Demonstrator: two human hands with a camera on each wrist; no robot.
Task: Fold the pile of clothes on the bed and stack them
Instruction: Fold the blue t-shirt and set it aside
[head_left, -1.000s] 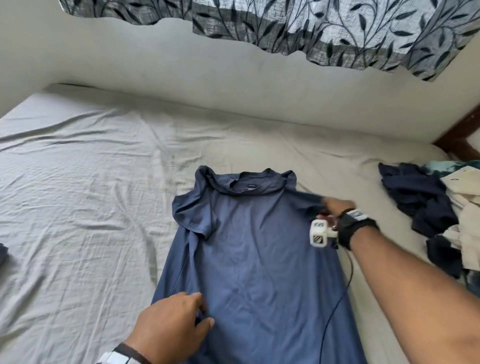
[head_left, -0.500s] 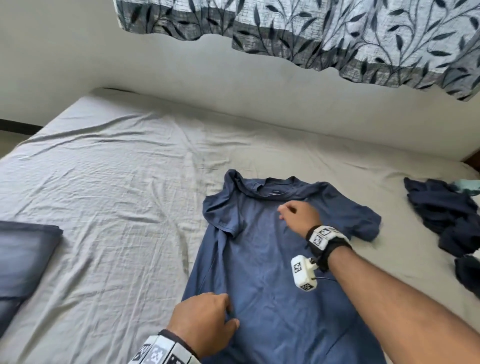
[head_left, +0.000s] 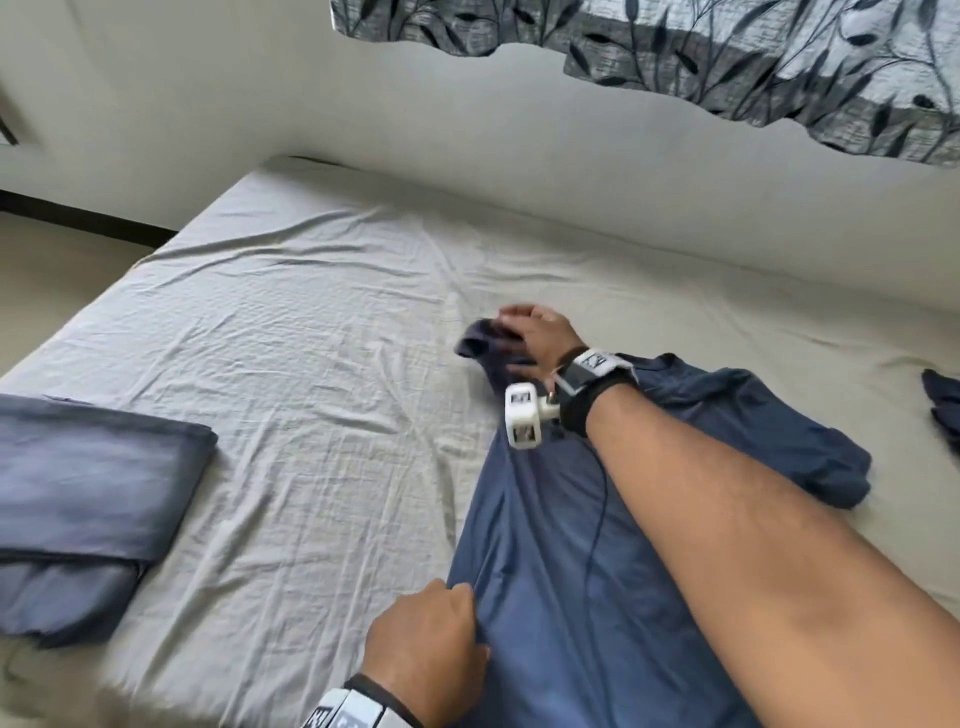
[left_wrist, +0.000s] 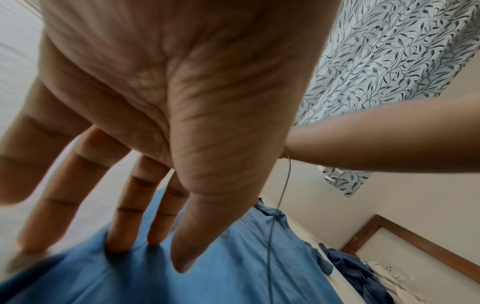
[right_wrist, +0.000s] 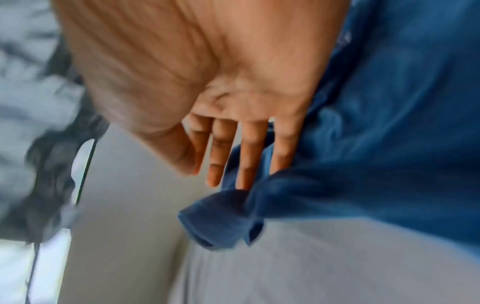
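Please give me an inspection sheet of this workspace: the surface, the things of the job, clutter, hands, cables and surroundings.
Surface: bed sheet, grey, wrinkled.
Job's things: blue T-shirt spread flat; folded dark cloth at the left; unfolded clothes at the right edge.
Clutter: nothing seen.
Hands: left hand presses straight fingers on the shirt's side; right hand lies with straight fingers on the far sleeve.
Cables: thin wire hangs from the right wrist camera.
Surroundings: pale wall, leaf-patterned curtain.
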